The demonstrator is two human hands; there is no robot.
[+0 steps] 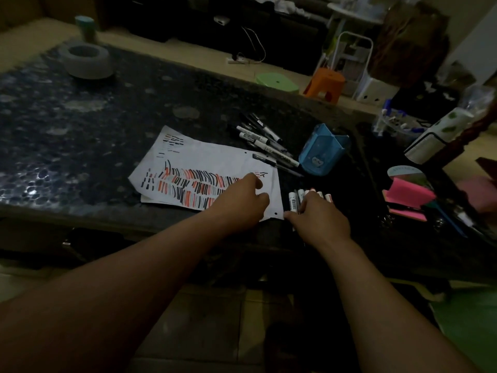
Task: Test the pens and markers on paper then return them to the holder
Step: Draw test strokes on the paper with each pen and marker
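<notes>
Blue holder (322, 150) empty — left hand (239, 201) flat on paper (215, 168), right hand (320, 216) grasping one marker (293, 203).

Far left of table: a grey ring-shaped object (86, 60) rests on the dark speckled table (80, 125).
Floor beyond: an orange stool (324, 85) stands beside a green lid-like item (277, 82).
Right edge: pink sticky notes (408, 201) lie stacked.
Behind: white cable (255, 47) on the floor.

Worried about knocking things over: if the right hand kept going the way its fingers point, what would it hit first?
Probably the row of markers already under the right hand; farther along, the blue holder, though depth is unclear.
</notes>
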